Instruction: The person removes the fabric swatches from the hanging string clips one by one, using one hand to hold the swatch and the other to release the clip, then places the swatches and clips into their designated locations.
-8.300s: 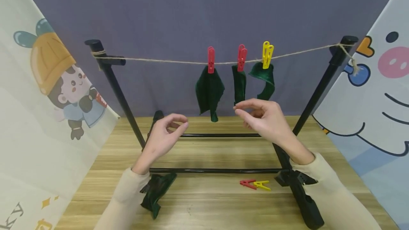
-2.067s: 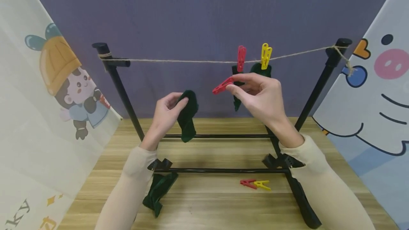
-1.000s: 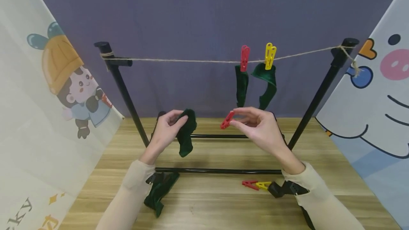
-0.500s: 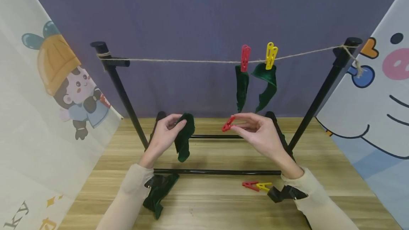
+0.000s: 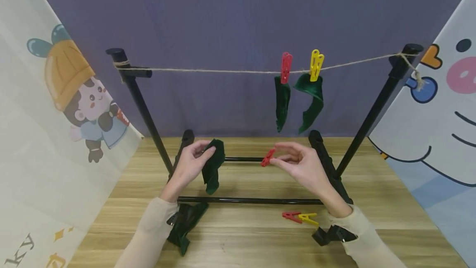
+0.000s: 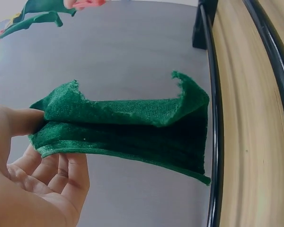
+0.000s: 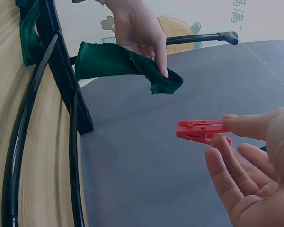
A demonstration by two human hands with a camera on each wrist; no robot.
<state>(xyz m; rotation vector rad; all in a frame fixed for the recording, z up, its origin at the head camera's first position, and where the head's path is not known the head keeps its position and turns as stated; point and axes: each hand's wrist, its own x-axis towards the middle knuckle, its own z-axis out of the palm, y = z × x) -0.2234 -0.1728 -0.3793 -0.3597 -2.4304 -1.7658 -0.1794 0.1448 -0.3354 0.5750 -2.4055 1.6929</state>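
Observation:
My left hand pinches a dark green velvety cloth between thumb and fingers; it hangs down below the hand. In the left wrist view the cloth looks folded over, with frayed edges. Across from it, my right hand pinches a red clothespin by its handle end, seen side-on in the right wrist view, with nothing in the clip's tip. Behind and above, a red clothespin and a yellow clothespin hold two green cloths on the twine line.
The line runs between two black posts of a rack whose crossbars lie low over the wooden table. Another green cloth lies at front left. A red clothespin and a yellow clothespin lie on the table.
The leftmost cloth and its red clothespin have come off the line into my left and right hands, which were empty earlier. Both hands have since sunk lower, below the line.

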